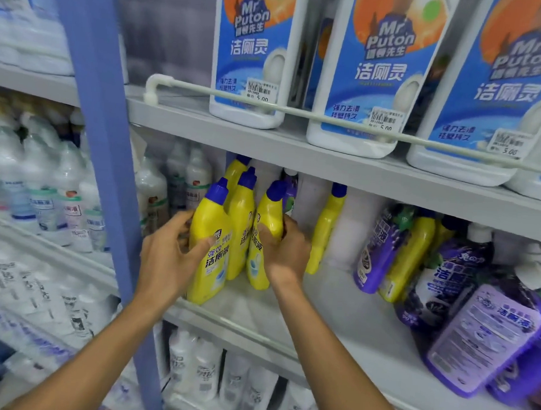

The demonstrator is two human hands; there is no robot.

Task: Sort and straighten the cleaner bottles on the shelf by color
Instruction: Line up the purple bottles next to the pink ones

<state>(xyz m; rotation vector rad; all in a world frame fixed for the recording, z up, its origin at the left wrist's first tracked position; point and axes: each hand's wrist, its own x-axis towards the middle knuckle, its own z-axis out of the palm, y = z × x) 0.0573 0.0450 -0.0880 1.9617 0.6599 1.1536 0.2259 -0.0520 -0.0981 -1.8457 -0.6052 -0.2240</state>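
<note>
Head view: your left hand (170, 249) wraps the front yellow bottle (210, 274), thumb across its label and fingers behind. Your right hand (286, 250) is clamped round the upper body of the right yellow bottle (269, 209), which tilts left toward the middle yellow bottle (242, 215). All three stand at the left end of the middle shelf (334, 321) (blue caps up). There is probably a fourth behind them, mostly hidden. A lone yellow bottle (325, 231) stands apart to the right. Another leans among the purple bottles (377, 254). White jugs (257, 59) sit on the shelf above.
</note>
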